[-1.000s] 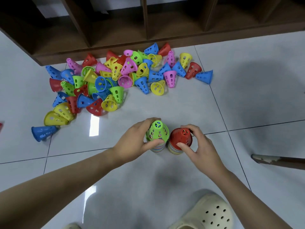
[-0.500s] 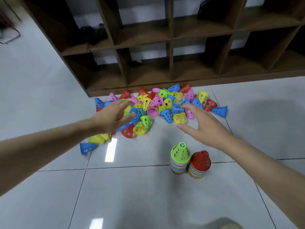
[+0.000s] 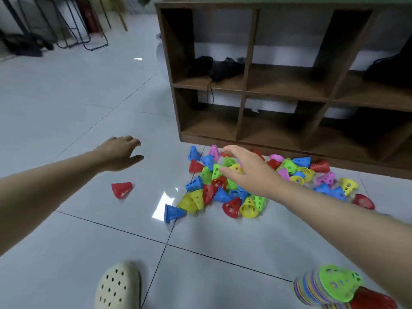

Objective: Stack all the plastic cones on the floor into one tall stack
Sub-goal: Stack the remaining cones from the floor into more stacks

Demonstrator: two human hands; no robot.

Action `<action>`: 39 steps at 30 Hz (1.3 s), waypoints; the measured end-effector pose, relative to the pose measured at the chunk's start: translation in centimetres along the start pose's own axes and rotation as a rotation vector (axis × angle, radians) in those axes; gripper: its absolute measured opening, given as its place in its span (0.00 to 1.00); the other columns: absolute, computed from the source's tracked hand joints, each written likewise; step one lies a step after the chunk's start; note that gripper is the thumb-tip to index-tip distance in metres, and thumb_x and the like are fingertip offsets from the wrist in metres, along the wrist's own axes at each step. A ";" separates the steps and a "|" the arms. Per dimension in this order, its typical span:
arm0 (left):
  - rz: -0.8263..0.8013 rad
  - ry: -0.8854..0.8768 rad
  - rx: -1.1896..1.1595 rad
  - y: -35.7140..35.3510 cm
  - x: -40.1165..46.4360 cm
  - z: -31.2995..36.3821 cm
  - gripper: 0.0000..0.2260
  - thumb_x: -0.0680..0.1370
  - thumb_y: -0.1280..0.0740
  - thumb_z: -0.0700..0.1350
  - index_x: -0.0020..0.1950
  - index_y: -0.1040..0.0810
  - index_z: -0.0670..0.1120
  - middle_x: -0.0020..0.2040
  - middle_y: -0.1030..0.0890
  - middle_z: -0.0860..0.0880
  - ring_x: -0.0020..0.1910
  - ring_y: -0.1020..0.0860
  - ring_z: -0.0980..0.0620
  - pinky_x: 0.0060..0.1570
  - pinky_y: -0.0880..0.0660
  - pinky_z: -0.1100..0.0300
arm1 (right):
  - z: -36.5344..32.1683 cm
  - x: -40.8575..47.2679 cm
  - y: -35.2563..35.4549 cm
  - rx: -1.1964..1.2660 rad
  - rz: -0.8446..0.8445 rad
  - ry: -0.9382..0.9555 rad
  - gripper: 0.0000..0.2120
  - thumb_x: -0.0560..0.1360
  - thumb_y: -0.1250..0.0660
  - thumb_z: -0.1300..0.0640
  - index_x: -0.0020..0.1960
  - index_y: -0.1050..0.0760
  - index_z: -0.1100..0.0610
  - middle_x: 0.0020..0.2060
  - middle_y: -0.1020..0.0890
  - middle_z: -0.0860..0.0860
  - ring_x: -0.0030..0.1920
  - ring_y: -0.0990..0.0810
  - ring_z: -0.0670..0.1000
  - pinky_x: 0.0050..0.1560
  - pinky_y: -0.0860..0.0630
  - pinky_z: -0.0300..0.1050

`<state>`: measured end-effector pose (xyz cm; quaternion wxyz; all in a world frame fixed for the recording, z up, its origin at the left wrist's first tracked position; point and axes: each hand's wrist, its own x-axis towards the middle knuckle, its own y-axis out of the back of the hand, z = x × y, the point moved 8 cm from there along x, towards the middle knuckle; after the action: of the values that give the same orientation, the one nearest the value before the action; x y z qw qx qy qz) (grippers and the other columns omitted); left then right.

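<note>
A heap of loose plastic cones (image 3: 252,186) in red, blue, green, yellow and pink lies on the tiled floor in front of a shelf. One red cone (image 3: 122,189) lies apart to the left. My left hand (image 3: 120,153) hovers above the floor beyond that red cone, fingers relaxed, holding nothing. My right hand (image 3: 247,170) reaches over the heap with spread fingers, empty. Two short stacks stand at the bottom right: a green-topped stack (image 3: 330,286) and a red-topped stack (image 3: 372,301), partly cut off by the frame.
A brown wooden cubby shelf (image 3: 245,90) stands right behind the heap. My cream clog (image 3: 118,286) is at the bottom left. Black chair legs (image 3: 73,30) stand far off at the upper left. Bare grey tiles lie to the left.
Both hands let go of the two stacks and reached out to the heap. The view swung left, putting the stacks at the bottom right. My left hand moved left past the heap toward the lone red cone.
</note>
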<state>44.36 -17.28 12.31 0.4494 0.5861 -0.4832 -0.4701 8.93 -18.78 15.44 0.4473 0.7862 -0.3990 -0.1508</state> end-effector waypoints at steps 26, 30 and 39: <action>-0.291 0.466 -0.092 -30.8 8.9 -13.8 0.25 0.76 0.45 0.68 0.55 0.27 0.47 0.45 0.23 0.46 0.56 0.27 0.42 0.56 0.37 0.49 | 3.4 9.6 -38.4 -0.546 -0.474 0.108 0.36 0.65 0.27 0.44 0.70 0.28 0.55 0.54 0.17 0.49 0.66 0.25 0.56 0.74 0.51 0.61; 0.025 0.424 -0.367 -26.3 10.6 -11.4 0.27 0.79 0.41 0.65 0.59 0.28 0.40 0.54 0.21 0.39 0.56 0.28 0.37 0.56 0.34 0.46 | 2.7 8.9 -36.9 -0.490 -0.251 0.047 0.34 0.66 0.27 0.41 0.67 0.27 0.57 0.49 0.16 0.49 0.64 0.24 0.54 0.77 0.56 0.60; 0.295 -0.057 -1.120 -18.5 6.9 5.0 0.12 0.81 0.38 0.57 0.55 0.29 0.49 0.46 0.28 0.52 0.49 0.29 0.51 0.50 0.29 0.58 | 8.5 0.2 -24.5 0.242 0.124 -0.579 0.41 0.77 0.29 0.48 0.80 0.50 0.44 0.67 0.38 0.36 0.62 0.40 0.28 0.60 0.38 0.26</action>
<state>42.73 -22.03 -7.38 0.7388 0.1725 -0.2490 -0.6020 16.09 -16.94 -9.45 0.2267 0.7323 -0.5719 -0.2921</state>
